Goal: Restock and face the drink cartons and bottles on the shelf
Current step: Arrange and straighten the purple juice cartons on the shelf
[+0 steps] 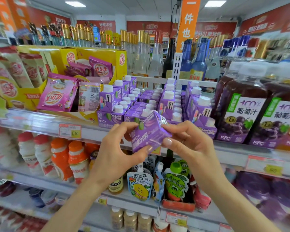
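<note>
A small purple juice carton [148, 132] is tilted in front of the shelf, held by both hands. My left hand [119, 153] pinches its lower left side, thumb at the bottom edge. My right hand [189, 144] pinches its right end, fingers near the cap. Behind it, several matching purple cartons [141, 104] with white caps stand in rows on the shelf [40, 121], some stacked two high. Big grape juice bottles [244, 108] stand to their right.
Pink and yellow milk-tea packets [60, 96] fill boxes at the left. Glass bottles [141, 52] line the top shelf. Below are orange and white drink bottles [62, 158] and juice pouches [157, 183]. Price tags [69, 130] run along the shelf edges.
</note>
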Demonstrator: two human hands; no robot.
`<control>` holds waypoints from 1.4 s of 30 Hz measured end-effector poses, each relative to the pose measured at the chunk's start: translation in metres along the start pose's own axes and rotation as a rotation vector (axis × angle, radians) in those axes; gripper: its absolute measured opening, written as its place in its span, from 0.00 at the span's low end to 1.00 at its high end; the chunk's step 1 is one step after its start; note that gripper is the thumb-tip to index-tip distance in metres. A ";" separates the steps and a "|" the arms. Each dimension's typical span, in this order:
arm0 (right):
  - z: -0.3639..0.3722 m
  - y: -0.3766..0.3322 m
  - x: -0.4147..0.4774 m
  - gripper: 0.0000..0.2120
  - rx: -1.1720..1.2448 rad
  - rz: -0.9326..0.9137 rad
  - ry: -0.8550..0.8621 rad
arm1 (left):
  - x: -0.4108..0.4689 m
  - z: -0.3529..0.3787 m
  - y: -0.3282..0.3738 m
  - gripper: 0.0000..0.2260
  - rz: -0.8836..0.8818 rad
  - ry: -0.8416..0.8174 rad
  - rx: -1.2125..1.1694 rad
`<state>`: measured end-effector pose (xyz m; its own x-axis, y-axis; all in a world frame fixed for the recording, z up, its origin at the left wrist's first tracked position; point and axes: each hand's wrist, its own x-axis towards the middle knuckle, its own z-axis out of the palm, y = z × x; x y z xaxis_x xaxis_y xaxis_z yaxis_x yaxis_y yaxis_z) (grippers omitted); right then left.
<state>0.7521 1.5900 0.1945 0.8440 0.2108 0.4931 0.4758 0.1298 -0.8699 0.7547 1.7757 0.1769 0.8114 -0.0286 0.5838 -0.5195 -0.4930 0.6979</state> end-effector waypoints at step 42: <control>0.002 0.030 -0.013 0.24 -0.367 -0.235 -0.015 | 0.022 -0.035 0.008 0.20 0.305 -0.260 0.212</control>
<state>0.7550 1.5934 0.1622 0.6999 0.2310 0.6759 0.7133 -0.1767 -0.6782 0.7591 1.8018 0.2099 0.6840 -0.4044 0.6072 -0.7011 -0.5944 0.3939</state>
